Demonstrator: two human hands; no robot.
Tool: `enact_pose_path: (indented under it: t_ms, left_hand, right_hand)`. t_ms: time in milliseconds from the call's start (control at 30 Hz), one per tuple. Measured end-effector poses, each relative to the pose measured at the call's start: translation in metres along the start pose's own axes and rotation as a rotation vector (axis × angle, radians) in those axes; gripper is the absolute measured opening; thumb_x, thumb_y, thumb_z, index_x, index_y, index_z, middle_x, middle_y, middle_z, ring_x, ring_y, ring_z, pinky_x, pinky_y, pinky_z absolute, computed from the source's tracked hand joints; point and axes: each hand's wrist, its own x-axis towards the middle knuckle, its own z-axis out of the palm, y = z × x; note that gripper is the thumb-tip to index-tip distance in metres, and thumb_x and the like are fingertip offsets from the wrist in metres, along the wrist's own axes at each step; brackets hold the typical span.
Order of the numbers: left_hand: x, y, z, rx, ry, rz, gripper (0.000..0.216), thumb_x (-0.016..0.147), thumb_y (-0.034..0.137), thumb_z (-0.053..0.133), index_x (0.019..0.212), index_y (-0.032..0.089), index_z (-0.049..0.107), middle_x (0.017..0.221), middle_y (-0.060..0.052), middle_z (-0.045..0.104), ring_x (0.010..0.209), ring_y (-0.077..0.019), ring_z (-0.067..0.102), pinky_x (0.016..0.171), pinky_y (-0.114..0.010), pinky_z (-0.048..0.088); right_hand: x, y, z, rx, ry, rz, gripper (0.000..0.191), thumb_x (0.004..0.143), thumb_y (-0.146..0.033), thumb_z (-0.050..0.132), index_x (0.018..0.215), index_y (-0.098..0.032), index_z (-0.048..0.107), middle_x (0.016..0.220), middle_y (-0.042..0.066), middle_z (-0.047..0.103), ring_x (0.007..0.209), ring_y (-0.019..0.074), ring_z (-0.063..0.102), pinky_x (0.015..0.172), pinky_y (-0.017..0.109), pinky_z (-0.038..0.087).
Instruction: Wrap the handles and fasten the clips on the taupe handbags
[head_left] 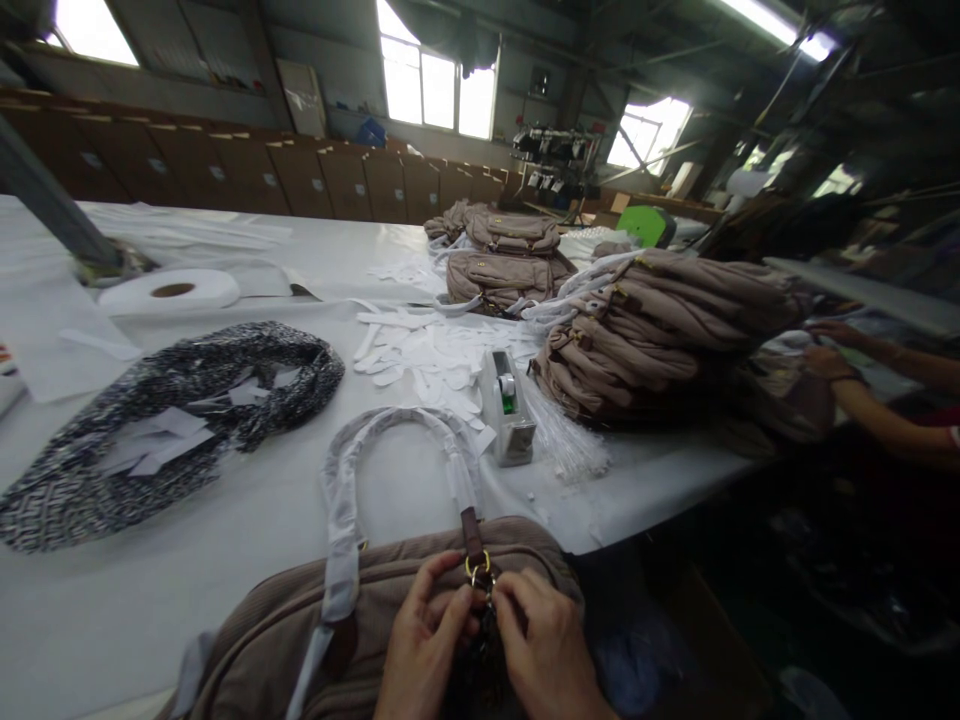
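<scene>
A taupe handbag lies at the table's front edge, its handles wrapped in white film. A brown leather tab joins one handle to a gold ring. Just below that ring, my left hand pinches a small metal ring between thumb and forefinger. My right hand is closed on the other side of the same ring. Something dark, perhaps a tassel or charm, hangs between my hands, partly hidden by them.
A tape dispenser stands behind the bag, beside clear plastic fasteners and white paper strips. Stacked taupe bags rise at right, near a co-worker's hands. A knitted scarf and white roll lie left.
</scene>
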Motion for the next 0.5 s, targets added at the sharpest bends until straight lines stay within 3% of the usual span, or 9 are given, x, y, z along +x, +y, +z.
enact_pose_path:
  t_ms: [200,300,433,500]
  left_hand:
    - [0.003,0.009,0.002,0.077,0.052,0.032,0.042,0.066,0.050,0.072,0.087,0.015,0.062,0.063,0.000,0.066,0.043,-0.0085,0.053,0.040,-0.017,0.037]
    - [0.003,0.013,0.003,0.154,0.054,0.068,0.036,0.070,0.050,0.068,0.084,0.017,0.063,0.059,0.004,0.060,0.038,-0.0063,0.045,0.037,-0.016,0.034]
    - [-0.003,0.021,0.005,0.248,-0.024,0.243,0.022,0.079,0.040,0.062,0.079,0.018,0.064,0.072,0.001,0.062,0.066,-0.0129,0.057,0.063,-0.019,0.046]
    - [-0.006,0.028,0.006,0.284,-0.058,0.314,0.019,0.081,0.037,0.061,0.076,0.019,0.064,0.076,0.000,0.062,0.076,-0.0157,0.057,0.072,-0.021,0.045]
  right_hand:
    - [0.002,-0.002,0.002,0.080,-0.030,0.041,0.020,0.086,-0.012,0.046,0.075,-0.020,0.060,0.072,0.001,0.060,0.068,0.0146,0.059,0.064,0.023,0.041]
    - [0.005,-0.003,0.000,0.147,0.017,0.041,0.020,0.087,-0.013,0.046,0.076,-0.019,0.062,0.073,0.002,0.061,0.069,0.0149,0.060,0.065,0.024,0.043]
    - [0.010,-0.007,-0.009,0.323,0.085,-0.043,0.018,0.088,-0.015,0.048,0.094,-0.021,0.065,0.092,0.004,0.065,0.089,0.0157,0.061,0.079,0.024,0.046]
    - [0.012,-0.010,-0.011,0.396,0.059,-0.080,0.017,0.086,-0.016,0.052,0.092,-0.022,0.066,0.096,0.004,0.065,0.092,0.0155,0.061,0.082,0.024,0.046]
